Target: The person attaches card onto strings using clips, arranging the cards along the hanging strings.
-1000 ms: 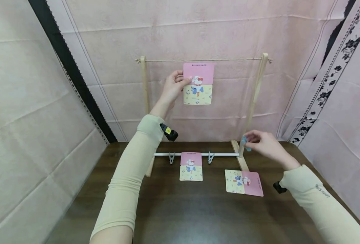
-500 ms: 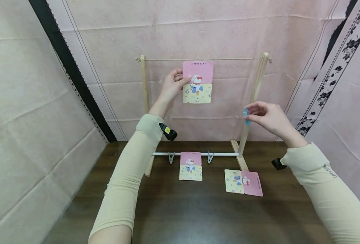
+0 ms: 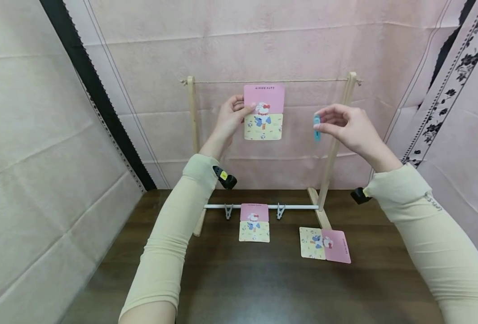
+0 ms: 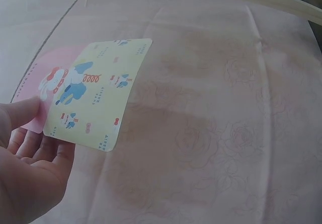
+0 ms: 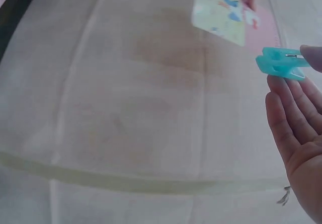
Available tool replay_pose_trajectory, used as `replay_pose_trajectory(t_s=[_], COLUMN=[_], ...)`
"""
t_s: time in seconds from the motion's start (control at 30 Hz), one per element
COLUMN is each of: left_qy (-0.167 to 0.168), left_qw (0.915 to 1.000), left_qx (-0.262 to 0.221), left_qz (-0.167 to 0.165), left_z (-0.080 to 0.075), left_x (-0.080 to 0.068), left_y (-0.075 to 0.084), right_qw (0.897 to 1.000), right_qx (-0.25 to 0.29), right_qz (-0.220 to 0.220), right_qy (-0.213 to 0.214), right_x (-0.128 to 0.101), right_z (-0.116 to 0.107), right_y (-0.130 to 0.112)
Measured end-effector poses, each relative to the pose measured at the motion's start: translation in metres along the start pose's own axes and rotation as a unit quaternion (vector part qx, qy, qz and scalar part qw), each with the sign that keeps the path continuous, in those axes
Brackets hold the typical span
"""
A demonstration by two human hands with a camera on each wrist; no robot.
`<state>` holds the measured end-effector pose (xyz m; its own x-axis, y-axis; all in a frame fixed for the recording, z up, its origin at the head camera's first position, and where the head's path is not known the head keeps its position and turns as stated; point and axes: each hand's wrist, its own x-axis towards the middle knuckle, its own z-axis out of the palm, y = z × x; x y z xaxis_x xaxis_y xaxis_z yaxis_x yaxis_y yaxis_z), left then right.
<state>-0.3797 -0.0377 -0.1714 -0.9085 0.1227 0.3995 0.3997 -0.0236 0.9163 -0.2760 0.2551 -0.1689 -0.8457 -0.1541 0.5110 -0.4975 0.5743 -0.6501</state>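
While the left hand (image 3: pixel 228 118) pinches the pink-and-yellow illustrated card (image 3: pixel 263 112) against the string line (image 3: pixel 222 81), the right hand (image 3: pixel 346 128) pinches a turquoise plastic clothespin (image 3: pixel 317 127); clipping probably follows, requiring opened jaws aligned over the card's top edge.

We record a dark wooden table (image 3: pixel 263 288). On it stands a wooden rack (image 3: pixel 323 216) with a white rail (image 3: pixel 295 207) carrying two clips. Two cards lie flat: one (image 3: pixel 254 222) against the rail, another (image 3: pixel 325 245) beside the rack's right foot.
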Motion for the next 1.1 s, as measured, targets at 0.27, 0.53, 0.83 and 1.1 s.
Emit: replay_pose_trajectory(t_s=[0.27,0.53,0.83,1.1], left_qy=[-0.001,-0.004,-0.003,-0.004], left_qw=[1.0000,1.0000,1.0000,0.9999], left_qx=[0.004,0.006,0.006,0.011], left_qz=[0.001,0.003,0.002,0.004], left_z=[-0.001,0.000,-0.002,-0.002], left_x=[0.001,0.000,-0.001,0.002], left_y=[0.001,0.000,-0.001,-0.003], right_qw=[0.990,0.969,0.945,0.949], right_qx=[0.133,0.236,0.318,0.306], right_qz=[-0.008,-0.034,-0.048,-0.023], right_qy=[0.038,0.066,0.068,0.070], right_x=[0.027,0.053,0.070,0.082], right_z=[-0.012,-0.010,-0.008,-0.010], right_y=[-0.026,-0.048,-0.059,-0.069])
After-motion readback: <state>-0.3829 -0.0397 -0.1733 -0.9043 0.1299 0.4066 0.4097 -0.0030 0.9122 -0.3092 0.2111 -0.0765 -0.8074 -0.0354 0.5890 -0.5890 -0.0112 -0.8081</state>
